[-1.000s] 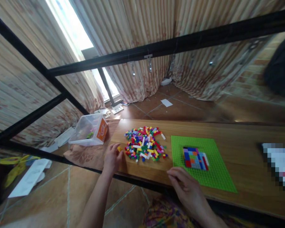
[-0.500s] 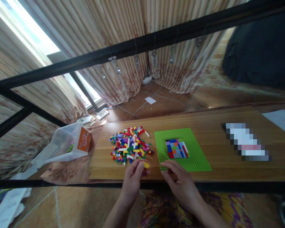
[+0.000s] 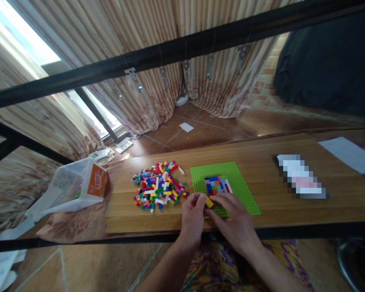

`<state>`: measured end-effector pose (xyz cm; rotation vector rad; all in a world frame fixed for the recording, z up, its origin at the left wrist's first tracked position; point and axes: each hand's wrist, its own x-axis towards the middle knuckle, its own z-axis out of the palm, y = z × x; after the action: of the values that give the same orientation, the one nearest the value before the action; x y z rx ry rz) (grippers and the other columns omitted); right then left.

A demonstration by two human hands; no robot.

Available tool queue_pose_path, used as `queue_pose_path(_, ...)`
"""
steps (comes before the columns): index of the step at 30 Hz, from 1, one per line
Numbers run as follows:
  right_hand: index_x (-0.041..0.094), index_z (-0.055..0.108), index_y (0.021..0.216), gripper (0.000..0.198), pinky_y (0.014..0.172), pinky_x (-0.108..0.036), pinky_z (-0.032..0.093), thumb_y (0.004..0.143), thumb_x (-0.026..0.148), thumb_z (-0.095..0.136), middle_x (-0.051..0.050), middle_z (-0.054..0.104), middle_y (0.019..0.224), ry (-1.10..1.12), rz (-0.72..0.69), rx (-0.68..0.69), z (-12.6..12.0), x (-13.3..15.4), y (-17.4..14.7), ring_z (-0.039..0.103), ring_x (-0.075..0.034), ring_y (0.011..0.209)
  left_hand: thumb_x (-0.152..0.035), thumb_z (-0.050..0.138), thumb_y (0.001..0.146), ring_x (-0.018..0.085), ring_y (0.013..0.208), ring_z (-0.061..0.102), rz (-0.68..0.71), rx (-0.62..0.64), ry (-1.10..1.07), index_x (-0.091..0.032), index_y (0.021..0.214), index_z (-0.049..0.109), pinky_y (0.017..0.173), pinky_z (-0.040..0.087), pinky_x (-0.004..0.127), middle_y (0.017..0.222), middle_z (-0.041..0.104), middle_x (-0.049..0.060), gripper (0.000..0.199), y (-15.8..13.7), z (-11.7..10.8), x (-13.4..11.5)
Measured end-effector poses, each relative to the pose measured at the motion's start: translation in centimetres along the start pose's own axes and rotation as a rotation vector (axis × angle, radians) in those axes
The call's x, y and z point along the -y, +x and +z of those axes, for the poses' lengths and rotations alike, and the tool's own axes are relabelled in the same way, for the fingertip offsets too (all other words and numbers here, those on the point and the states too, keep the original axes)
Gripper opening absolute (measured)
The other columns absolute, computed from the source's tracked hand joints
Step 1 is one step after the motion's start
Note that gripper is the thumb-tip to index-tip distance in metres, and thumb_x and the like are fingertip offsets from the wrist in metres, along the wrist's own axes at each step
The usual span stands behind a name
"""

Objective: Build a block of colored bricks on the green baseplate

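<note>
A yellow toy brick [image 3: 209, 202] with studs showing is held between my hands, over the near edge of the green baseplate [image 3: 243, 194]. My left hand [image 3: 194, 213] pinches its left end between thumb and fingers. At its right end, the thumb and forefinger of my right hand [image 3: 232, 213] close around it. Behind my fingers, a block of joined bricks [image 3: 215, 184] in blue, red, orange, white and other colours sits on the baseplate; its near part is hidden by my hands.
Left of the baseplate lies a heap of loose bricks [image 3: 158, 186] on the wooden table [image 3: 124, 215]. A clear plastic bin [image 3: 69, 182] with an orange label lies on its side at far left. A blurred-out phone-like object [image 3: 301, 176] and white paper [image 3: 349, 152] are at right.
My left hand has carried the yellow brick rightwards from beside the heap to the baseplate. My right hand's fingers have met it there. The camera view has shifted slightly.
</note>
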<state>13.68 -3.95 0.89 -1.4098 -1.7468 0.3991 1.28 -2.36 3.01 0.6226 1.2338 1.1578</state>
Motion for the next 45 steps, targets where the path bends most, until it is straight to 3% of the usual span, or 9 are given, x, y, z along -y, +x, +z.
queue_pose_path(5, 0.024, 0.070, 0.104, 0.022, 0.090, -0.042, 0.053, 0.094, 0.035, 0.054, -0.009, 0.071, 0.104, -0.073, -0.074, 0.005, -0.2, -1.5, 0.9, 0.065, -0.023, 0.099, -0.044, 0.069, 0.077, 0.012, 0.064, 0.060, -0.023, 0.018, 0.041, -0.017, 0.082, 0.061, 0.059, 0.049, 0.023, 0.073, 0.062, 0.000, 0.029, 0.7, 0.2, 0.7)
queue_pose_path(10, 0.023, 0.072, 0.099, 0.028, 0.090, -0.043, 0.050, 0.093, 0.041, 0.052, -0.009, 0.070, 0.100, -0.150, -0.032, 0.037, -1.3, -4.6, 5.5, 0.063, -0.025, 0.098, -0.032, 0.062, 0.082, 0.013, 0.072, 0.063, 0.228, -0.039, 0.232, -0.017, 0.090, 0.064, 0.066, 0.049, 0.023, 0.083, 0.068, 0.003, 0.017, 4.1, -0.8, 0.7)
queue_pose_path(14, 0.022, 0.074, 0.098, 0.027, 0.093, -0.042, 0.048, 0.091, 0.037, 0.054, -0.008, 0.068, 0.101, -0.175, -0.049, 0.160, -1.1, -6.6, 8.9, 0.061, -0.024, 0.099, -0.017, 0.060, 0.080, 0.014, 0.081, 0.063, 0.360, -0.029, 0.370, -0.016, 0.096, 0.067, 0.076, 0.051, 0.026, 0.097, 0.071, 0.006, 0.017, 7.7, -0.8, 1.2)
queue_pose_path(19, 0.023, 0.076, 0.096, 0.022, 0.093, -0.040, 0.047, 0.089, 0.033, 0.058, -0.008, 0.068, 0.105, -0.171, -0.073, 0.296, -0.1, -7.0, 9.6, 0.059, -0.024, 0.102, -0.013, 0.057, 0.082, 0.014, 0.073, 0.064, 0.289, 0.047, 0.344, -0.015, 0.109, 0.066, 0.066, 0.052, 0.024, 0.099, 0.073, 0.008, 0.028, 9.7, 0.0, 1.9)
queue_pose_path(25, 0.023, 0.076, 0.096, 0.021, 0.093, -0.038, 0.046, 0.088, 0.033, 0.060, -0.008, 0.069, 0.105, -0.156, -0.061, 0.388, 0.0, -6.9, 10.0, 0.061, -0.023, 0.101, -0.008, 0.052, 0.083, 0.011, 0.065, 0.062, 0.236, 0.081, 0.295, -0.013, 0.109, 0.065, 0.059, 0.051, 0.021, 0.091, 0.072, 0.006, 0.029, 10.1, 0.4, 1.6)
queue_pose_path(31, 0.023, 0.076, 0.092, 0.023, 0.090, -0.035, 0.047, 0.088, 0.036, 0.057, -0.006, 0.072, 0.098, -0.155, -0.079, 0.538, -0.6, -6.6, 11.5, 0.065, -0.022, 0.096, -0.012, 0.059, 0.084, 0.008, 0.056, 0.058, 0.205, 0.067, 0.349, -0.013, 0.110, 0.065, 0.054, 0.048, 0.018, 0.078, 0.069, 0.001, 0.026, 10.0, 0.7, 0.9)
queue_pose_path(38, 0.025, 0.075, 0.092, 0.022, 0.086, -0.033, 0.048, 0.088, 0.035, 0.057, -0.005, 0.073, 0.095, -0.175, -0.078, 0.608, -0.8, -6.5, 12.0, 0.067, -0.023, 0.095, -0.014, 0.064, 0.083, 0.011, 0.063, 0.065, 0.199, 0.034, 0.362, -0.013, 0.109, 0.067, 0.058, 0.054, 0.021, 0.087, 0.073, 0.005, 0.026, 10.0, 1.1, 0.9)
queue_pose_path(45, 0.024, 0.075, 0.092, 0.020, 0.079, -0.032, 0.048, 0.086, 0.032, 0.058, -0.005, 0.073, 0.093, -0.183, -0.076, 0.638, -0.7, -7.0, 12.2, 0.067, -0.021, 0.089, -0.010, 0.064, 0.082, 0.017, 0.087, 0.072, 0.306, 0.006, 0.473, -0.014, 0.103, 0.069, 0.082, 0.058, 0.030, 0.093, 0.075, 0.007, 0.022, 10.2, 1.2, 1.5)
